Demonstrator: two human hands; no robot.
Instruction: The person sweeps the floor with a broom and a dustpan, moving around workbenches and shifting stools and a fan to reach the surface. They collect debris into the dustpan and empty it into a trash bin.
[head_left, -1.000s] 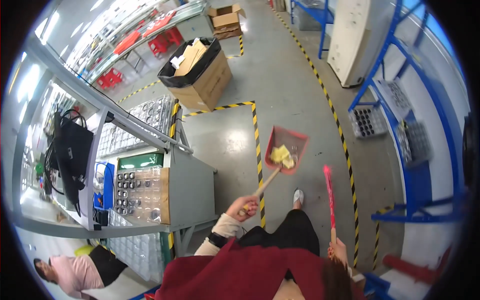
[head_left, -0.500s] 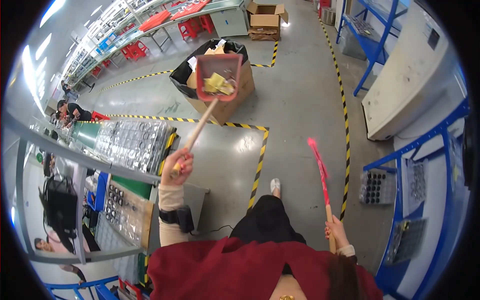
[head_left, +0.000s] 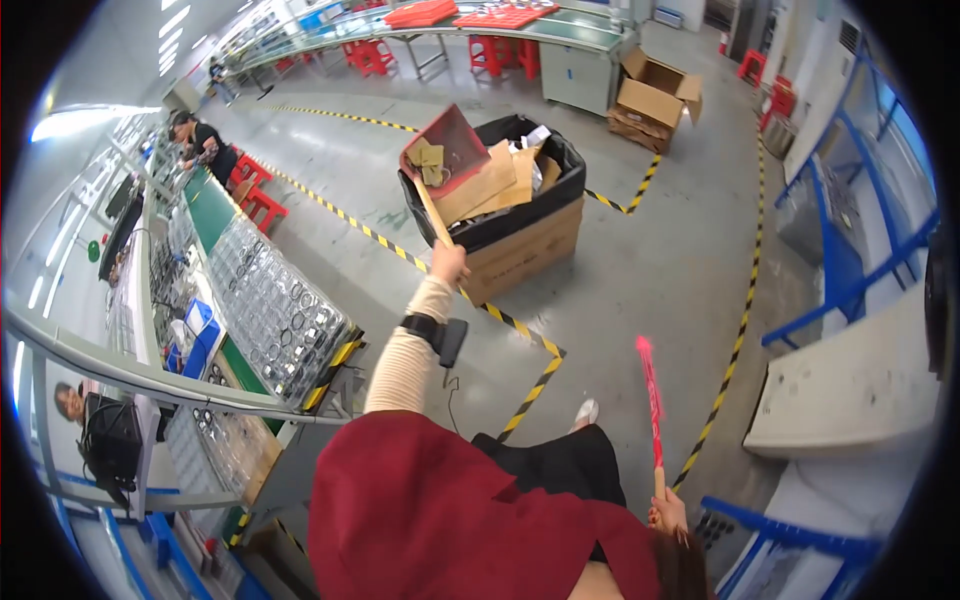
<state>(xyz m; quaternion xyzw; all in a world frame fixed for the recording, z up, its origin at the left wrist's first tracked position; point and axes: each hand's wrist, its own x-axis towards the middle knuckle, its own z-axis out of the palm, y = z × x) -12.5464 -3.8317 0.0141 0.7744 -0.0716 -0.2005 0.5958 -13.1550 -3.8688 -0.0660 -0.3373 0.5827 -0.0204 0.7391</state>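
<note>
My left hand (head_left: 449, 262) is stretched forward, wrapped round the wooden handle of a red dustpan (head_left: 468, 155). The pan is tilted over the left rim of a cardboard box (head_left: 530, 255) lined with a black bag (head_left: 560, 160). Crumpled yellowish scraps (head_left: 427, 160) lie in the pan, near its handle. Cardboard pieces (head_left: 495, 185) and white paper fill the lined box. Low at my right side, my right hand (head_left: 668, 512) grips the wooden handle of a broom (head_left: 652, 395) with a narrow pinkish-red head, held off the floor.
On the left, a workbench bears clear trays (head_left: 270, 310) of small round parts; a person (head_left: 205, 150) sits beyond. An open carton (head_left: 650, 100) stands ahead. Yellow-black tape (head_left: 535, 390) marks the floor. Blue racks (head_left: 850, 270) and a white cabinet (head_left: 840, 400) line the right.
My left hand has reached forward with the dustpan, which has tipped over the lined box. I am nearer the box, and the view has turned left. The broom stays at my right side.
</note>
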